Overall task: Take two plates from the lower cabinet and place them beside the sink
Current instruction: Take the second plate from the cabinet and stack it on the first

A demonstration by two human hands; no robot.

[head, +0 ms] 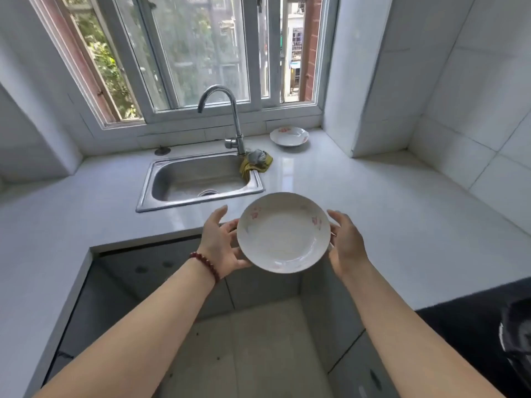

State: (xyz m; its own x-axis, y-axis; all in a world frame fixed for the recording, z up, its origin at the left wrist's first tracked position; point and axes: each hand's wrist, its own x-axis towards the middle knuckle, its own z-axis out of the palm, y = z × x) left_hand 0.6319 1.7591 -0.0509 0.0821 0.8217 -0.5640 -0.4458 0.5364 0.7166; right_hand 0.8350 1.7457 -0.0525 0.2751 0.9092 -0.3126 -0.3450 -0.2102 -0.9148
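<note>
A white plate with pink flowers (284, 232) hangs in the air above the counter's front edge, just right of the steel sink (198, 200). My left hand (219, 242) holds its left rim, fingers under it and thumb raised. My right hand (346, 242) holds the right rim the same way. A second flowered plate (289, 136) sits on the white counter (359, 191) at the back, right of the tap, under the window sill.
A curved tap (230, 119) stands behind the sink, with a yellow and grey cloth (257, 163) at its foot. Grey lower cabinet doors (149, 271) run below the counter. A black hob (488, 340) lies at the right. Tiled walls close the corner.
</note>
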